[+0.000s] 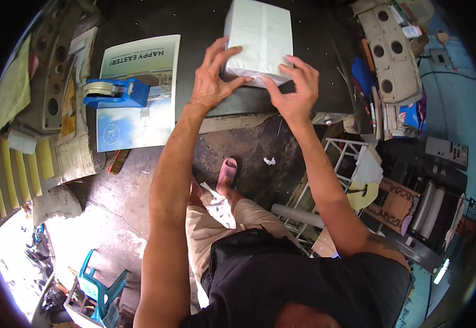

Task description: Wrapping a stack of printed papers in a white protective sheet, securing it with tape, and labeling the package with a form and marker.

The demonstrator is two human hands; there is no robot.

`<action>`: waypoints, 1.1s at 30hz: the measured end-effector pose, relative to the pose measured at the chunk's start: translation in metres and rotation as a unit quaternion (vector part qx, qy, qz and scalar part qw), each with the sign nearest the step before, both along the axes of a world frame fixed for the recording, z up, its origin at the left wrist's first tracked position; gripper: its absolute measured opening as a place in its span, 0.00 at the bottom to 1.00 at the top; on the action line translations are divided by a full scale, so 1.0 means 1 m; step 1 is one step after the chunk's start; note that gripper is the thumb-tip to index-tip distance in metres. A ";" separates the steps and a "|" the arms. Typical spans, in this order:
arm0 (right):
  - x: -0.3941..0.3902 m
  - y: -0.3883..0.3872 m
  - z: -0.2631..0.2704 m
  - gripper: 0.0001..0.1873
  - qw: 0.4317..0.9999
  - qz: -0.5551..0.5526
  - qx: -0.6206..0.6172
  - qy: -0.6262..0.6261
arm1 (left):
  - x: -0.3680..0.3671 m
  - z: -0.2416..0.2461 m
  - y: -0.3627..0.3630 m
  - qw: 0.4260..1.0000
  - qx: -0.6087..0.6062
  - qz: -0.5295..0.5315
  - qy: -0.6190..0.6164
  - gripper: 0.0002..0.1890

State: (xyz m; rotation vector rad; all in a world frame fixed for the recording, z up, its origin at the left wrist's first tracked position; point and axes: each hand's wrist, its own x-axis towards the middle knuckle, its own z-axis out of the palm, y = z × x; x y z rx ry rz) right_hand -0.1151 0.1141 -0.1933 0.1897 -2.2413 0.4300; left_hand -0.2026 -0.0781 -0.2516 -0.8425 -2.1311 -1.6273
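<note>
A box-shaped package wrapped in white paper [258,37] rests on the black tabletop [197,20]. A paler strip, perhaps tape, runs along the middle of its top. My left hand [217,74] grips the package's near left corner, thumb low on the near end and fingers along the left side and top. At the near right corner is my right hand [295,84], its thumb on the near end and its fingers against the right edge. The package's underside and far end are hidden. Left of my left hand, a blue tape dispenser [117,93] lies on a printed sheet [139,53].
Metal parts with round holes [396,47] stand at the table's right side, beside stacked papers and books. A white metal rack [336,153] and a machine with rollers [426,209] are at my right. A small turquoise plastic chair [98,283] sits behind left, near a printed sack [57,205].
</note>
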 end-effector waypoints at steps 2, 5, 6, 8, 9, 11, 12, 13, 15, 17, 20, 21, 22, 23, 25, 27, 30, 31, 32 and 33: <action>0.006 -0.013 0.026 0.26 0.992 0.012 -0.119 -0.032 | 0.001 -0.002 -0.012 1.000 -0.025 0.018 0.000 0.37; 0.001 -0.035 0.058 0.19 0.946 -0.004 -0.320 -0.043 | 0.004 0.001 -0.016 0.999 -0.027 0.020 -0.018 0.38; -0.002 -0.041 0.067 0.17 0.951 0.005 -0.304 -0.062 | 0.003 0.001 -0.016 0.999 -0.030 0.016 -0.020 0.39; -0.011 -0.070 0.080 0.13 0.944 0.061 -0.291 -0.141 | 0.008 0.007 -0.006 0.998 -0.045 -0.001 -0.039 0.36; -0.017 -0.089 0.084 0.12 0.932 0.111 -0.288 -0.192 | 0.007 0.006 -0.006 0.999 -0.017 -0.013 -0.039 0.32; -0.044 -0.147 0.076 0.10 0.893 0.227 -0.276 -0.273 | -0.005 -0.015 -0.018 0.973 -0.193 -0.046 -0.116 0.31; -0.054 -0.182 0.066 0.09 0.841 0.258 -0.360 -0.311 | -0.002 -0.026 -0.023 0.984 -0.172 0.003 -0.045 0.30; -0.071 -0.196 0.049 0.10 0.855 0.235 -0.322 -0.332 | 0.001 -0.029 -0.018 0.989 -0.142 0.038 0.033 0.29; -0.104 -0.206 0.049 0.13 0.762 0.246 -0.348 -0.488 | -0.005 -0.022 -0.007 0.991 -0.107 0.037 0.077 0.35; -0.125 -0.231 0.040 0.13 0.735 0.218 -0.330 -0.551 | -0.004 -0.023 -0.009 0.997 -0.059 -0.040 0.001 0.37; -0.146 -0.241 0.023 0.12 0.681 0.186 -0.301 -0.641 | -0.003 -0.014 -0.010 0.996 -0.077 -0.041 0.005 0.37; -0.149 -0.244 0.018 0.11 0.654 0.190 -0.289 -0.673 | -0.001 -0.014 -0.011 0.996 -0.084 -0.041 -0.004 0.36; -0.151 -0.244 0.015 0.11 0.653 0.185 -0.290 -0.674 | -0.002 -0.013 -0.012 0.996 -0.081 -0.044 -0.007 0.36; -0.153 -0.242 0.012 0.10 0.646 0.207 -0.321 -0.661 | -0.005 -0.013 -0.012 0.996 -0.070 -0.061 -0.013 0.35; -0.150 -0.247 0.018 0.08 0.634 0.229 -0.352 -0.649 | -0.006 -0.016 -0.016 0.995 -0.060 -0.076 -0.024 0.35; -0.140 -0.251 0.039 0.08 0.687 0.231 -0.351 -0.593 | -0.006 -0.017 -0.020 0.990 -0.114 -0.075 -0.041 0.35; -0.131 -0.240 0.049 0.08 0.729 0.201 -0.245 -0.607 | -0.004 -0.017 -0.023 0.994 -0.108 -0.018 0.027 0.35; -0.128 -0.235 0.050 0.08 0.730 0.197 -0.246 -0.606 | -0.004 -0.017 -0.022 0.994 -0.106 -0.023 0.029 0.35; -0.124 -0.232 0.048 0.09 0.738 0.184 -0.233 -0.606 | -0.005 -0.017 -0.023 0.993 -0.111 -0.017 0.032 0.35; -0.120 -0.227 0.045 0.09 0.745 0.172 -0.219 -0.606 | -0.005 -0.016 -0.022 0.993 -0.116 -0.011 0.035 0.35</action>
